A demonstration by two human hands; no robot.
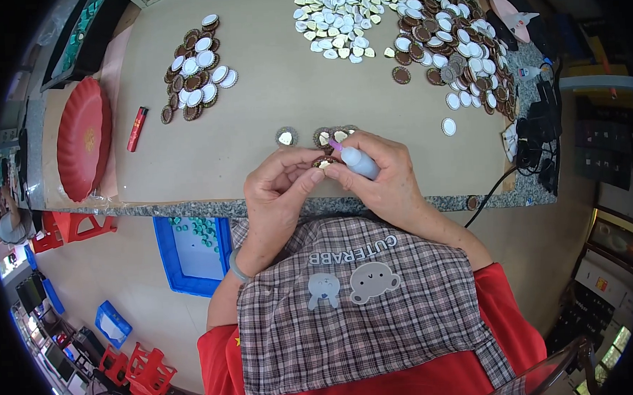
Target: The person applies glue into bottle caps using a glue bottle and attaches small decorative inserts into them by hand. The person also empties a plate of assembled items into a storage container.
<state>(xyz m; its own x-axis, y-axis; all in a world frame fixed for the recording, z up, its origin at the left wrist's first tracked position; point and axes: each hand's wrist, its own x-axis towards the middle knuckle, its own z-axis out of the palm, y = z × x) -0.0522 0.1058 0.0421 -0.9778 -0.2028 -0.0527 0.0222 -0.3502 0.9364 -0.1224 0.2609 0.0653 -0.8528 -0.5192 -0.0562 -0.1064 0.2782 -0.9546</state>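
Between the fingertips of my left hand [280, 181] is a small brown-rimmed oval piece [323, 162] with a pale gold centre. My right hand [384, 168] grips a small glue bottle [359, 163], whitish-blue with a purple tip, and its fingertips also touch the oval piece. The bottle's tip points up and to the left, just above that piece. Right beyond my fingers lie several similar ovals [322, 136] with gold centres, partly hidden by my right hand. Another oval with a pale centre [286, 137] lies alone beyond my left hand.
Brown and white ovals [197, 75] lie in a group at the far left. Small white and gold pieces [337, 16] are heaped at the far middle, beside a larger oval pile [458, 46]. A red scalloped tray [84, 140], a red lighter [137, 129] and a black cable [496, 189] flank the work area.
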